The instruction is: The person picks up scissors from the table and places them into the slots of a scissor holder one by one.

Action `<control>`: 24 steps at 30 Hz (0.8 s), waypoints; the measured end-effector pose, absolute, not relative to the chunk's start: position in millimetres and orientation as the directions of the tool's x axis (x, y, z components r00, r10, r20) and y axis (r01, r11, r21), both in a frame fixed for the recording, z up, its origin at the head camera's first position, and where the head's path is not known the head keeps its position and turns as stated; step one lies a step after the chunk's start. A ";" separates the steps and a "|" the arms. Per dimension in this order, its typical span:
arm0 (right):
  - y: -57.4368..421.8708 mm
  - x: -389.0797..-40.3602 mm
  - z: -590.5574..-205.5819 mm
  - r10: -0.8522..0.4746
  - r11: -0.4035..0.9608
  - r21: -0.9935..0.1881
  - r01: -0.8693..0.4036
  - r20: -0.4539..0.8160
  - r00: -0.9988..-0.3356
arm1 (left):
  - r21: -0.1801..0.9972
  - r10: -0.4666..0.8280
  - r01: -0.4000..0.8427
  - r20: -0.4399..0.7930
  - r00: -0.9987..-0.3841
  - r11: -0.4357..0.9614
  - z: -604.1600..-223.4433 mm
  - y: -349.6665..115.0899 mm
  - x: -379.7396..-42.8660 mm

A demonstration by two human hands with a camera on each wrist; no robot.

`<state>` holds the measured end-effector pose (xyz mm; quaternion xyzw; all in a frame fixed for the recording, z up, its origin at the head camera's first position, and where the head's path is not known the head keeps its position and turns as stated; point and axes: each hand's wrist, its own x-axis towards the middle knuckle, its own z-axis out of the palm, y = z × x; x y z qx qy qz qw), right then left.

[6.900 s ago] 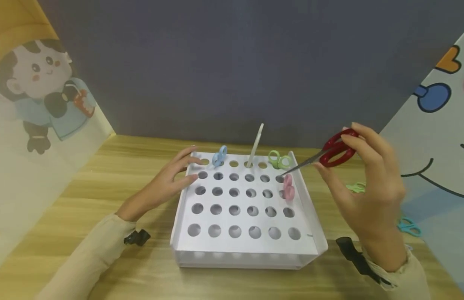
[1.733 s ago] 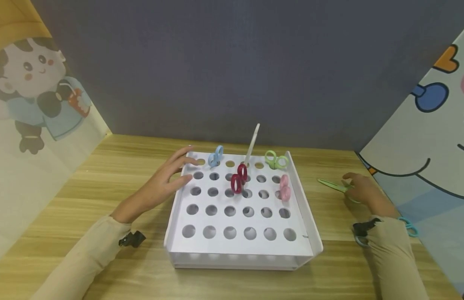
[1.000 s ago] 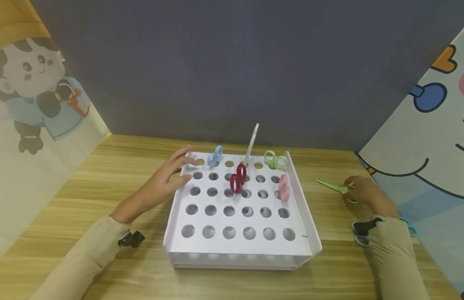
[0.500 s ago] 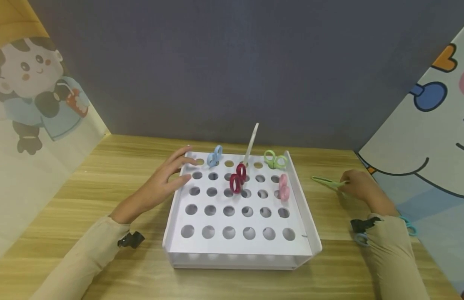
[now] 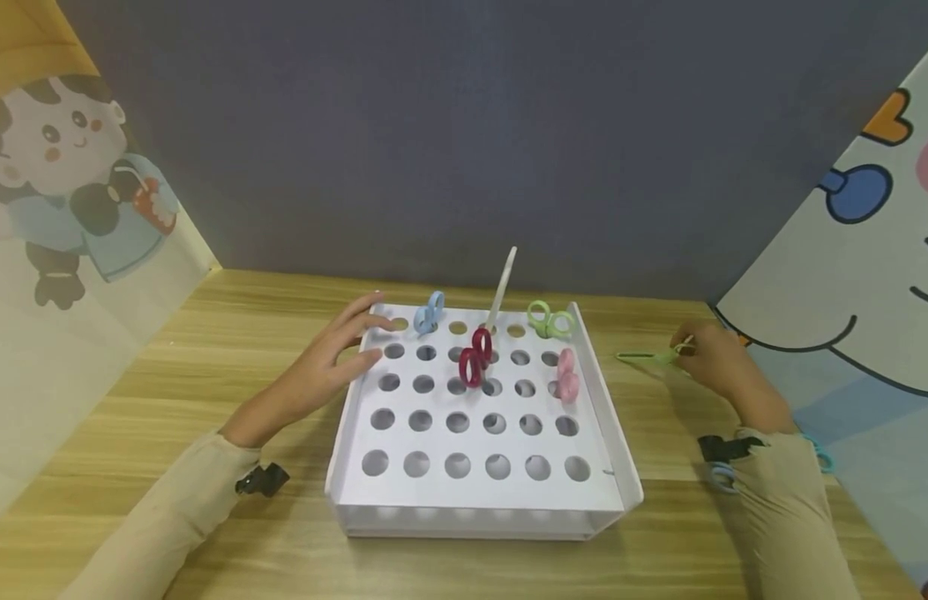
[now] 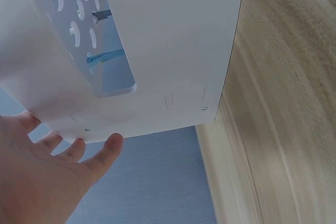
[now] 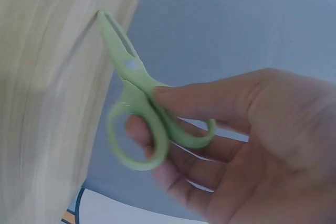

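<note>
My right hand [image 7: 231,129] grips a pair of light green scissors [image 7: 134,85] by the handles, thumb on one side and fingers on the other. Their blades point away toward the wooden table. My left hand [image 5: 332,354] rests against the left edge of the white holed rack [image 5: 475,487], fingers extended; in the left wrist view its fingertips touch the rack's side wall [image 6: 173,35]. Standing handles-up in the rack are blue scissors [image 5: 430,313], dark red scissors [image 5: 471,367], green scissors [image 5: 548,322] and pink scissors [image 5: 568,377]. A slim white stick [image 5: 501,287] leans out of a back hole.
Light blue scissors [image 5: 722,477] lie on the wooden table [image 5: 674,533], partly under my right sleeve. Teal scissors [image 5: 820,454] lie farther right, partly hidden by the forearm. A dark partition [image 5: 464,142] rises behind the rack, with printed panels at both sides.
The dark red scissors went from my right hand into the rack. My right hand then took hold of the green scissors on the table and raised their handles. My left hand stayed at the rack.
</note>
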<state>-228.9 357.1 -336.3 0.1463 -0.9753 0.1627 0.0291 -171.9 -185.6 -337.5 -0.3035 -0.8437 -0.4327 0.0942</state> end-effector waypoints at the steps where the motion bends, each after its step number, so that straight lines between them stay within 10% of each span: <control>1: 355.0 -228.4 -335.2 -0.274 0.904 -0.305 -0.299 0.123 -0.954 | 0.673 0.429 0.593 0.421 -0.799 0.442 -337.6 -185.8 -171.7; 24: 314.2 -214.9 -310.8 -0.227 0.856 -0.263 -0.445 0.581 -0.781 | 0.665 0.427 0.580 0.404 -0.809 0.470 -336.9 -186.9 -171.7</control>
